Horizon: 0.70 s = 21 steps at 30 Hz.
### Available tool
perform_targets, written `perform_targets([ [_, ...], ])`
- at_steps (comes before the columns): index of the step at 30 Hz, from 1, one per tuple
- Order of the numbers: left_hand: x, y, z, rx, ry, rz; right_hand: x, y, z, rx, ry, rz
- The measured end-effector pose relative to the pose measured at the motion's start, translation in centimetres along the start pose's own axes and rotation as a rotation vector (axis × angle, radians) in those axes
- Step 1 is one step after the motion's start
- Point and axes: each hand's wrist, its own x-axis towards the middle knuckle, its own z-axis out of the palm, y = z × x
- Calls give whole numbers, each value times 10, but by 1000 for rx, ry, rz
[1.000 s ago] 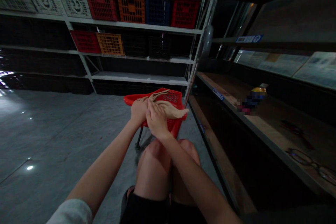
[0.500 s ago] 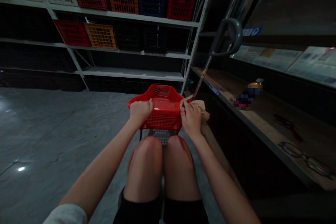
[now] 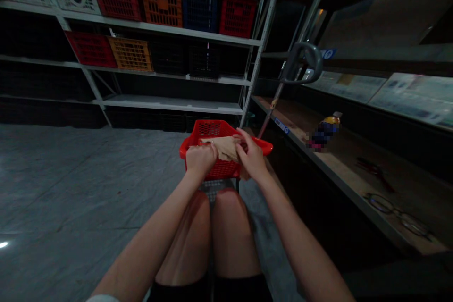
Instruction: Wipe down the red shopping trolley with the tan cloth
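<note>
A red plastic basket (image 3: 193,138) with a mesh wall stands in front of my knees. My left hand (image 3: 201,159) is closed on its near rim, knuckles up. Beside it a beige cloth (image 3: 226,146) lies rumpled across the rim, its left end close to my left fingers. My right hand (image 3: 252,155) holds the right part of this cloth, fingers bent around it. Some of the cloth hangs below that hand, outside the basket. My palms and the rim under the cloth are hidden.
Metal shelving (image 3: 170,103) with coloured crates stands ahead. On the right a wooden shelf (image 3: 339,170) carries a bottle (image 3: 331,125), a dark red-handled tool (image 3: 375,172) and eyeglasses (image 3: 398,214). A grey handle (image 3: 303,62) on a pole rises beside the basket.
My right hand has moved left, bringing the beige cloth from the basket's right side across its near rim. The left hand stays on the rim. The view has shifted slightly.
</note>
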Motion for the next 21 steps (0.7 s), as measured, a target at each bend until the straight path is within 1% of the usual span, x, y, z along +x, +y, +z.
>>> perform_targets([
  [2, 0, 0, 1, -2, 5, -2, 7, 8, -4, -18, -140, -78],
  [4, 0, -1, 1, -2, 14, 3, 9, 10, 2, -32, -213, -157],
  [6, 0, -2, 2, -1, 23, 18, 6, 7, 12, -51, -200, -201],
  [8, -1, -5, 3, 2, 33, 25, 1, 7, 17, -89, -193, -247],
  [9, -1, -6, 3, 5, 38, 21, -1, 10, 15, -110, -203, -267],
  [11, -2, -8, 2, 9, 40, 9, -5, 26, 2, -158, -222, -265],
  [13, -3, -9, 2, 6, 33, 11, -7, 51, -19, -243, -188, -196],
  [15, -3, -7, 1, 2, 26, 27, -8, 79, -38, -337, -103, -97],
  [17, -3, -4, 1, -1, 27, 30, -10, 96, -46, -381, -15, -31],
  [19, -2, 0, 3, -1, 38, 20, -15, 94, -37, -387, 56, -13],
  [21, -2, 2, 4, 2, 51, 8, -23, 75, -16, -393, 95, -29],
])
